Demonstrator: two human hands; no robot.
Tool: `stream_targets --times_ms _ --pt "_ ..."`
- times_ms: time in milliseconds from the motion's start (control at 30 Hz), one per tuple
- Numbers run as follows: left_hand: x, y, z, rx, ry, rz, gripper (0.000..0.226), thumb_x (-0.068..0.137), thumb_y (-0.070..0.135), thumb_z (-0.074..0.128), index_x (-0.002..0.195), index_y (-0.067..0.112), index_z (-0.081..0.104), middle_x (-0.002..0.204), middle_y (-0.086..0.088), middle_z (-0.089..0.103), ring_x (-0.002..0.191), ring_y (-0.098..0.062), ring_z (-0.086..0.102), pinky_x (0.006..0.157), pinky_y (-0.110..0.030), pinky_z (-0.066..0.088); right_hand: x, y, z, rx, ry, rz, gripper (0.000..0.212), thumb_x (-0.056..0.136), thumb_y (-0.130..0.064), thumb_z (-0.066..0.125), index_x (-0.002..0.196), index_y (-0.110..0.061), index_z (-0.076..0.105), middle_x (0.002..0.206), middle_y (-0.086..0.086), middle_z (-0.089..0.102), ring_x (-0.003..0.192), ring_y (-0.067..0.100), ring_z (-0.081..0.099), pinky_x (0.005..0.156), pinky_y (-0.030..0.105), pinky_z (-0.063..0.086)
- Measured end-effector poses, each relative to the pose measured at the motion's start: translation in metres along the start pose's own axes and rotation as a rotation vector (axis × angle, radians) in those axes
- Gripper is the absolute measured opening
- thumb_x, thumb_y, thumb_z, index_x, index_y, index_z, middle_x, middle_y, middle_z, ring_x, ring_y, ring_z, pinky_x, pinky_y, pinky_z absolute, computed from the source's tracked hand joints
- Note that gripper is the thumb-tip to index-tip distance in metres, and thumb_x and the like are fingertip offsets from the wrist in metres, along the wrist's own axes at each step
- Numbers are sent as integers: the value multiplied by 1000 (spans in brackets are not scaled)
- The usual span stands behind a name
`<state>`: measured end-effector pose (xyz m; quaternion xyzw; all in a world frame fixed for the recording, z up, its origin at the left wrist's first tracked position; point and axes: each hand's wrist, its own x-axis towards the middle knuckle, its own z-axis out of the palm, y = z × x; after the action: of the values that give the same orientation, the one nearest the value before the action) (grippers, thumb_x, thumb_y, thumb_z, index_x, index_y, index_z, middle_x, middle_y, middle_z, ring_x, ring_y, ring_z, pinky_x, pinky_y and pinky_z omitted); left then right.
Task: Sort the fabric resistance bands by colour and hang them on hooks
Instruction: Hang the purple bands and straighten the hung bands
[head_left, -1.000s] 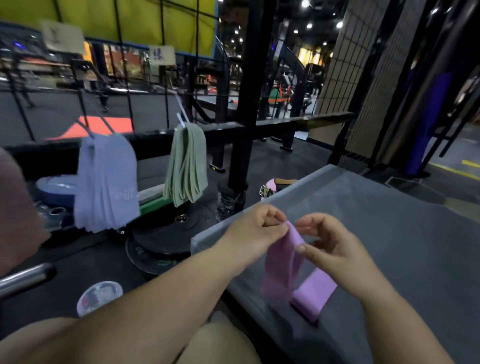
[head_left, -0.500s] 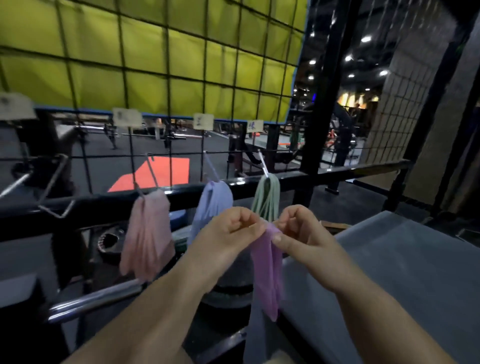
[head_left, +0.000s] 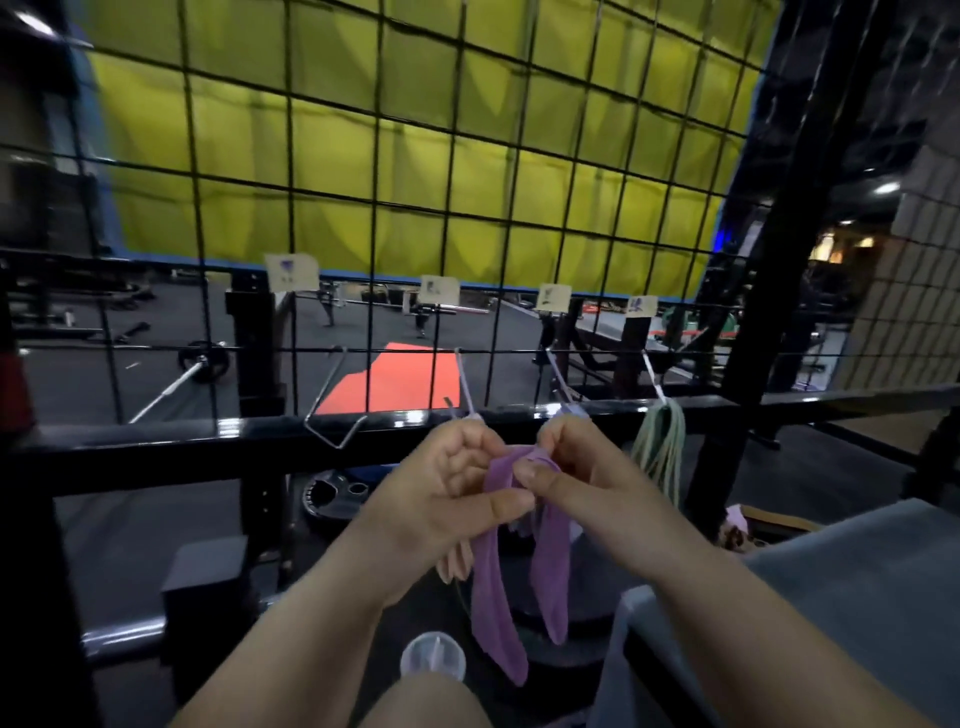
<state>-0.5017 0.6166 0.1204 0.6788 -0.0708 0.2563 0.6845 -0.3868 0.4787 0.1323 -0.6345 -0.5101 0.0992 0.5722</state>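
A purple fabric band hangs as a loop between my hands, its two ends dangling down. My left hand pinches its top from the left and my right hand pinches it from the right. They are raised in front of a black rail. An empty wire hook hangs from the mesh to the left. Green bands hang on the hook at the right. Pink bands show just below my left hand; blue bands are hidden behind my hands.
A black wire mesh with several paper labels stands in front of a yellow curtain. A grey padded bench lies at the lower right. A clear plastic cup and weight plates sit on the floor below.
My view has tilted up and shifted left toward the mesh. Both hands have risen with the purple band, from over the bench to the rail in front of the hooks.
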Motion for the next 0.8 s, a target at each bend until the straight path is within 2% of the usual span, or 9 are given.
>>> stream_targets --times_ms 133,267,400,467,533,600,667,733,800 --pt "-13 7 -22 42 128 9 27 65 9 72 87 12 56 77 5 72 74 -5 65 67 -16 51 16 -4 24 10 -66 -5 32 72 -50 69 76 -24 51 75 -5 49 74 10 47 70 29 40" --pt "-27 13 -46 82 205 13 20 68 15 80 73 21 62 77 -2 69 72 -9 62 66 -17 50 30 -8 44 46 -103 -10 26 73 -50 69 77 -28 55 83 5 54 81 17 51 76 35 41" --pt "-36 16 -65 90 296 38 11 67 17 74 71 19 63 82 -13 68 73 -12 62 67 -16 48 42 -13 67 99 -130 14 25 79 -40 68 83 -19 57 80 17 56 68 15 53 61 23 43" --pt "-37 19 -72 109 385 45 19 66 15 78 73 11 61 84 -8 70 71 -14 61 61 -15 47 47 -15 77 80 -125 11 20 84 -33 66 85 -15 58 82 17 60 70 10 61 65 19 50" --pt "-37 19 -77 208 513 45 24 70 9 84 75 7 61 95 5 70 67 -15 60 50 -17 44 53 -15 84 22 -87 4 13 91 -25 66 85 -17 60 84 7 63 77 6 65 75 23 53" --pt "-34 20 -82 305 600 102 18 76 3 78 74 5 60 98 12 60 62 -12 57 48 -16 43 59 -16 90 -4 -58 16 11 94 -22 62 83 -22 60 82 -1 64 78 3 66 78 25 52" --pt "-32 21 -86 364 627 162 20 76 -1 76 71 7 59 98 9 56 61 -10 56 53 -15 45 64 -14 96 -32 -18 17 16 94 -30 63 79 -31 60 78 -10 65 80 2 66 84 29 50" --pt "-28 21 -91 424 639 204 25 77 -3 74 70 14 58 96 2 55 62 -9 56 56 -15 45 70 -12 100 -102 35 4 14 87 -48 61 78 -38 60 77 -14 66 83 4 67 97 41 46" --pt "-24 18 -96 512 660 232 31 79 -2 72 68 22 57 91 -2 57 65 -13 57 60 -21 45 75 -11 103 -148 85 -14 16 81 -55 55 80 -40 60 79 -11 67 84 10 66 100 51 43"
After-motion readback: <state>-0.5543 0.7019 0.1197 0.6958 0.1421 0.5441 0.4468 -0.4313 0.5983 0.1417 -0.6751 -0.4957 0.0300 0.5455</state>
